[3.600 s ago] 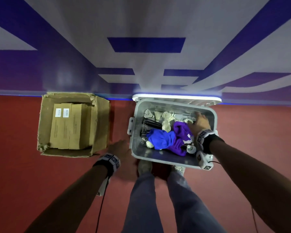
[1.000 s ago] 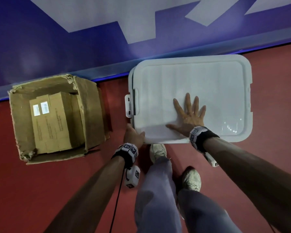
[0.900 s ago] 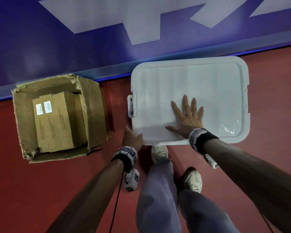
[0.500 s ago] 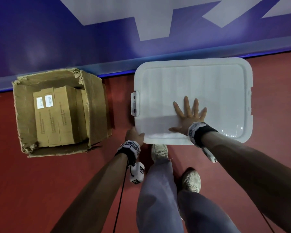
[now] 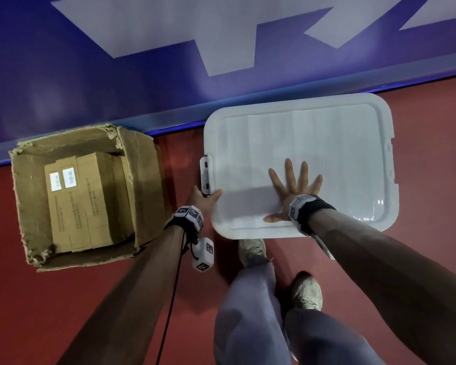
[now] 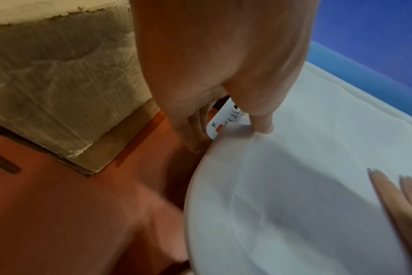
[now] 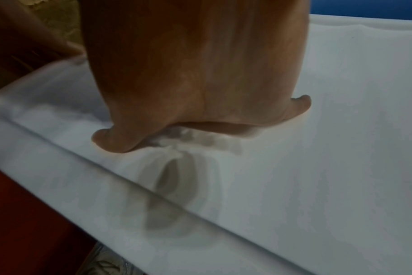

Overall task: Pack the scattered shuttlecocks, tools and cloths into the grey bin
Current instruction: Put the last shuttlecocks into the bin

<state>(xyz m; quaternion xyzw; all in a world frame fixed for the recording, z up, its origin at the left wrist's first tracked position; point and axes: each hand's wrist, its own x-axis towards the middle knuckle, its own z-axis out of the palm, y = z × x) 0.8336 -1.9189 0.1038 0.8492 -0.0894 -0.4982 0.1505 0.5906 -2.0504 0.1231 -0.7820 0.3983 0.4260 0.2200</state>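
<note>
The grey bin is covered by its white lid [image 5: 300,143], so the shuttlecocks, tools and cloths are hidden. My right hand [image 5: 292,191] lies flat on the lid near its front edge, fingers spread; the right wrist view shows the palm [image 7: 200,74] pressed on the white surface [image 7: 329,148]. My left hand [image 5: 204,198] is at the lid's front left corner, just below the side latch [image 5: 205,175]. In the left wrist view its thumb [image 6: 261,124] presses on the lid [image 6: 318,158] beside the latch [image 6: 221,124], with the fingers [image 6: 193,134] down against the rim.
An open cardboard box [image 5: 77,193] holding smaller cartons stands on the red floor left of the bin, close to my left hand. A blue and white wall [image 5: 116,75] runs directly behind both. My feet [image 5: 253,251] are against the bin's front.
The bin stood open with its contents showing; the lid now covers it. In the last second my left hand slid from the front edge toward the left latch. The right hand stays flat.
</note>
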